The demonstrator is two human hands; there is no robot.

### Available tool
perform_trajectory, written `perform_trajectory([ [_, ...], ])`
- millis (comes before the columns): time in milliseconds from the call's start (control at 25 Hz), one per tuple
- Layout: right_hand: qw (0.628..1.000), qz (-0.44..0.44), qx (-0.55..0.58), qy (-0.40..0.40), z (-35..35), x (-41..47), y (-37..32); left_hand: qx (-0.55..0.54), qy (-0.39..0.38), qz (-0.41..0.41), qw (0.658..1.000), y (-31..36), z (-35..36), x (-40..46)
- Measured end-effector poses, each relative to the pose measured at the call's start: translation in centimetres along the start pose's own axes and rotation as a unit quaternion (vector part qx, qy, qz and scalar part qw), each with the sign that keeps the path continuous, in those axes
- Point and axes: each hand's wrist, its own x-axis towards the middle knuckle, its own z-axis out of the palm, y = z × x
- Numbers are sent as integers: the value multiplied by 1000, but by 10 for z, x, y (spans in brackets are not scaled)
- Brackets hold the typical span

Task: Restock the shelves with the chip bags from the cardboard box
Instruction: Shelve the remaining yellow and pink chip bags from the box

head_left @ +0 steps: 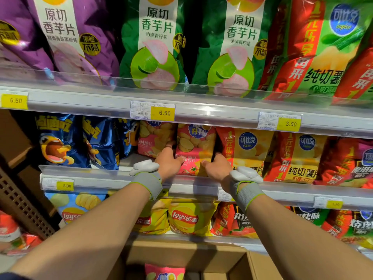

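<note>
While the pink chip bag [194, 150] is standing upright on the middle shelf [125, 179], the left hand [168, 162] and right hand [217, 168] are squeezing its two sides, fingers closed.

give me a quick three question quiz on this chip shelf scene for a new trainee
1. True or false: both hands grip the pink tomato-print chip bag on the middle shelf.
2. Which bags stand directly left of it? A) shiny blue cartoon-print bags B) matching pink bags C) green lime-print bags
3. Fill in: another pink bag lies in the brown ____ box below.

Key
1. True: the left hand and the right hand hold its two sides.
2. B, a matching pink bag.
3. cardboard
</note>
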Motion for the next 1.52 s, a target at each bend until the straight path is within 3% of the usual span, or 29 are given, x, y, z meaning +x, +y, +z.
perform_trajectory([
  [640, 998, -42, -3, -36, -20, -101, 14, -58, -30, 8, 998, -4, -28, -105],
  [1520, 987, 69, 27, -140, 111, -133, 146, -8, -98, -97, 990, -153, 63, -152],
])
